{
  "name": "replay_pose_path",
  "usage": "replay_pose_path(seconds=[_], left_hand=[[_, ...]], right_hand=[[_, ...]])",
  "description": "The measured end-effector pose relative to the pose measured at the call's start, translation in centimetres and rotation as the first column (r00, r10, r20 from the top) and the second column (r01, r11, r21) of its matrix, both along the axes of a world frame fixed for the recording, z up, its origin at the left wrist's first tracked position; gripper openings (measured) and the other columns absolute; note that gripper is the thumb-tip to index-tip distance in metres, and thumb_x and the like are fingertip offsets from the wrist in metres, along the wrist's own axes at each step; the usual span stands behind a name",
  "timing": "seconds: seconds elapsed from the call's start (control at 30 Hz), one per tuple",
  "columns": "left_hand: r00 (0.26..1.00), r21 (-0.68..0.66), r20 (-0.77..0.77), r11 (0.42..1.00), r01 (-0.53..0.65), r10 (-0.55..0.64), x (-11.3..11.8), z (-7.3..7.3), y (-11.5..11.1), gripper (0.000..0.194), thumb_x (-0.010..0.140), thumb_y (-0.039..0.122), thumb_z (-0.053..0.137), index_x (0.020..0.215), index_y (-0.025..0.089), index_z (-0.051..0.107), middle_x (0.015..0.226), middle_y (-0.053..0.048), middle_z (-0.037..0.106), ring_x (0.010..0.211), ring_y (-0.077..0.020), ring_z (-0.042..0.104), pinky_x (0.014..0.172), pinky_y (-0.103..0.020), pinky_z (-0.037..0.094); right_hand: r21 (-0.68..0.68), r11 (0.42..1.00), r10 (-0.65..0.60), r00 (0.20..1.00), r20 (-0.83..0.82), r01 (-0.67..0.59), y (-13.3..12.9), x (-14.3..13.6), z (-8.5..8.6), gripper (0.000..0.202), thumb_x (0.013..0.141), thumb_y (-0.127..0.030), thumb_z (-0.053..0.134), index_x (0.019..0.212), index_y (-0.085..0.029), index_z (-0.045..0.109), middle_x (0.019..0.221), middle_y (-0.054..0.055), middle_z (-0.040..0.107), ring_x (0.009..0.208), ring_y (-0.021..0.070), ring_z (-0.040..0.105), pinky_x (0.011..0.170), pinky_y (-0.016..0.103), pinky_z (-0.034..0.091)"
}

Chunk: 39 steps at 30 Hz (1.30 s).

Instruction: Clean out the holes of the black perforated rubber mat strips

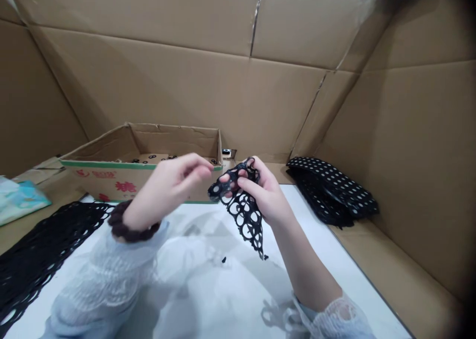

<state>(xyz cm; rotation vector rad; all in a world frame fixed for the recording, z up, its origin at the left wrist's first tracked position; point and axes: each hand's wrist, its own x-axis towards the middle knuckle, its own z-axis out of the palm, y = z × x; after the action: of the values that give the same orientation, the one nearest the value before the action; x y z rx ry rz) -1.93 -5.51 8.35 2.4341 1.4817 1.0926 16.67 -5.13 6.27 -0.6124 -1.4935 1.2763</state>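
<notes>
A black perforated sheet [247, 215], full of round holes, hangs folded from my right hand [266, 188]. The fingers of that hand are wrapped around its upper part, with fingertips showing through the holes. To the left of the sheet, apart from it, is my left hand [176, 178], in front of the cardboard box [141, 180]. Its thumb and fingers come close together like a pinch, and whatever may be between them is hidden. Inside the box lie several small black ring pieces [152, 156]. One tiny black scrap [223, 259] rests on the white table [208, 299].
On the left is a pile of black holed sheets [48, 245], with a blue and white packet [22, 197] behind it. A stack of black sheets with white dots [334, 190] lies at the right. Tall cardboard walls [186, 76] enclose the back and sides.
</notes>
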Motion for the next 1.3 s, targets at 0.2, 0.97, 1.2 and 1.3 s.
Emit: replay_pose_path(seconds=[0.2, 0.97, 1.2, 1.3], left_hand=[[0.999, 0.122, -0.024, 0.992, 0.039, -0.036, 2.5, -0.8, -2.4, 0.024, 0.079, 0.035, 0.052, 0.097, 0.020, 0.058, 0.089, 0.000, 0.065, 0.076, -0.0132, 0.059, 0.068, -0.023, 0.045], [0.999, 0.029, 0.044, 1.000, -0.003, 0.002, 3.8, -1.8, -2.3, 0.025, 0.089, 0.025, 0.033, 0.088, 0.019, 0.057, 0.074, 0.000, 0.064, 0.066, -0.0114, 0.058, 0.058, -0.021, 0.041], [0.840, 0.291, 0.273, 0.792, -0.536, 0.469, -1.5, -1.8, 2.7, 0.032, 0.090, 0.028, 0.023, 0.096, 0.017, 0.053, 0.071, -0.003, 0.059, 0.065, -0.0132, 0.056, 0.067, -0.027, 0.042], [0.769, 0.274, 0.242, 0.719, -0.639, 0.592, -5.6, -2.4, 6.2, 0.034, 0.089, 0.027, 0.026, 0.100, 0.013, 0.055, 0.090, -0.010, 0.060, 0.088, -0.0215, 0.056, 0.083, -0.038, 0.040]], right_hand=[[0.032, 0.983, -0.180, 0.983, -0.025, 0.181, -0.1, -0.4, -0.2, 0.016, 0.076, -0.027, 0.054, 0.080, -0.022, 0.040, 0.078, -0.002, 0.050, 0.068, 0.0095, 0.054, 0.062, 0.023, 0.048], [0.097, 0.965, -0.245, 0.969, 0.020, 0.242, -0.8, -1.7, -0.8, 0.028, 0.070, -0.022, 0.061, 0.086, -0.022, 0.039, 0.083, -0.001, 0.045, 0.065, 0.0065, 0.047, 0.061, 0.020, 0.045], [0.012, 0.986, -0.165, 0.976, 0.140, 0.165, -0.6, -1.0, -0.5, 0.020, 0.071, -0.024, 0.059, 0.081, -0.020, 0.042, 0.070, -0.004, 0.044, 0.057, 0.0060, 0.045, 0.050, 0.018, 0.037], [-0.019, 0.994, -0.100, 0.987, 0.128, 0.103, -0.5, -0.5, -0.3, 0.022, 0.073, -0.034, 0.058, 0.079, -0.021, 0.042, 0.067, -0.004, 0.046, 0.051, 0.0063, 0.044, 0.044, 0.018, 0.034]])
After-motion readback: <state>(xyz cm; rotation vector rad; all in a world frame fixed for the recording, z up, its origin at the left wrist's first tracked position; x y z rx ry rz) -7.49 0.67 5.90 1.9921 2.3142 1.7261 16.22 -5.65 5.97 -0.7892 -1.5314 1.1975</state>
